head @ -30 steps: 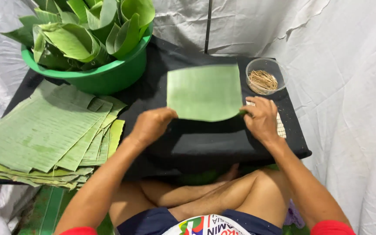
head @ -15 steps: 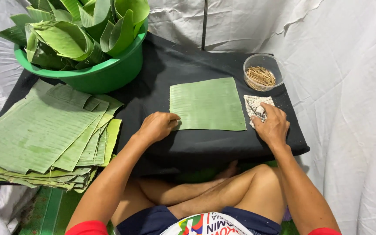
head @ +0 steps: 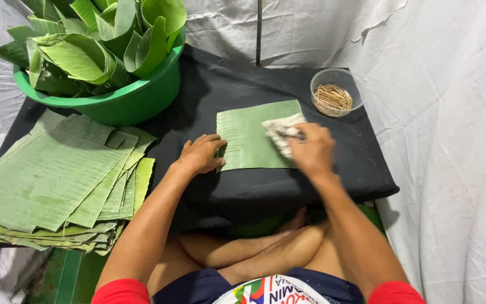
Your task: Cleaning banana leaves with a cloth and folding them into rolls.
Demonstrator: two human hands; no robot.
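Hidden: right edge of flat green banana-leaf square (head: 251, 138) under white crumpled cloth (head: 281, 130) and right hand (head: 312, 151) | Hidden: lower sheets of stacked green leaf pile (head: 52, 180) | Cut off: rolled leaves in round green plastic basin (head: 125, 101) at top edge | Too small: thin wooden sticks in clear round bowl (head: 333, 98), count unreadable

basin (head: 130, 107): green, round, at the far left of the black cloth (head: 226, 79), filled with rolled leaves (head: 85, 53).
leaf stack (head: 57, 174): flat cut sheets, fanned, just left of the cloth.
bowl (head: 336, 93): clear, holding thin wooden sticks.
backdrop (head: 451, 112): white sheeting.
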